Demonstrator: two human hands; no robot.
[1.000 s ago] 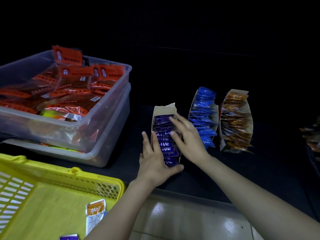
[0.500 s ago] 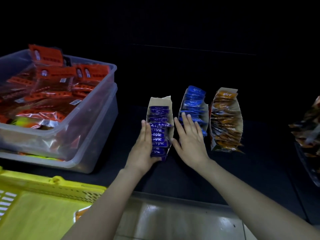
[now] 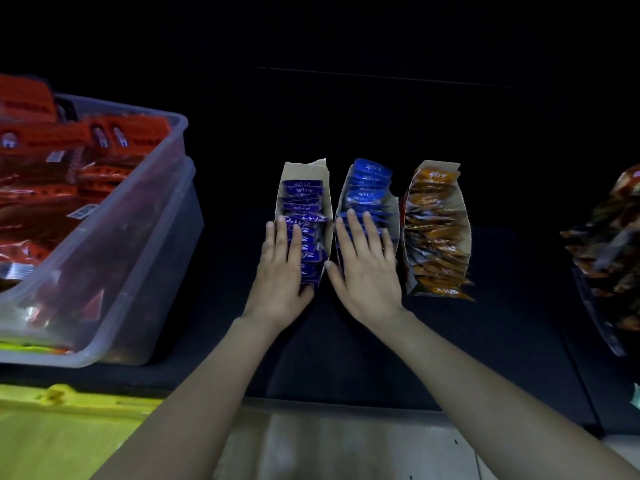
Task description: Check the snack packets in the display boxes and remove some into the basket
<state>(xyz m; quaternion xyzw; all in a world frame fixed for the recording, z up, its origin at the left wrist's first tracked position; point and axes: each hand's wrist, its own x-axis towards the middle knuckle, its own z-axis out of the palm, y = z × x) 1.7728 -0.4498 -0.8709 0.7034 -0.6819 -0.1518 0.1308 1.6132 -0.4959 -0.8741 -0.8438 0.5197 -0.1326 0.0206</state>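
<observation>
Neither hand gripped anything: the left hand [image 3: 281, 271] lay flat, fingers straight, on the purple packets [image 3: 303, 192] in the leftmost of 3 display boxes [image 3: 302, 169], the right hand [image 3: 367, 275] flat on the blue packets [image 3: 369, 184] beside. The yellow basket [image 3: 52, 397] sat lower left.

In the middle of the frame the display boxes [image 3: 304, 169] are looking like matt, pale cardboard, and the packets [image 3: 433, 233] inside are shining like glossy film. At the left the tubs [image 3: 152, 202] are showing clear, smooth plastic. The basket [image 3: 104, 402] at lower left is looking like smooth plastic.
</observation>
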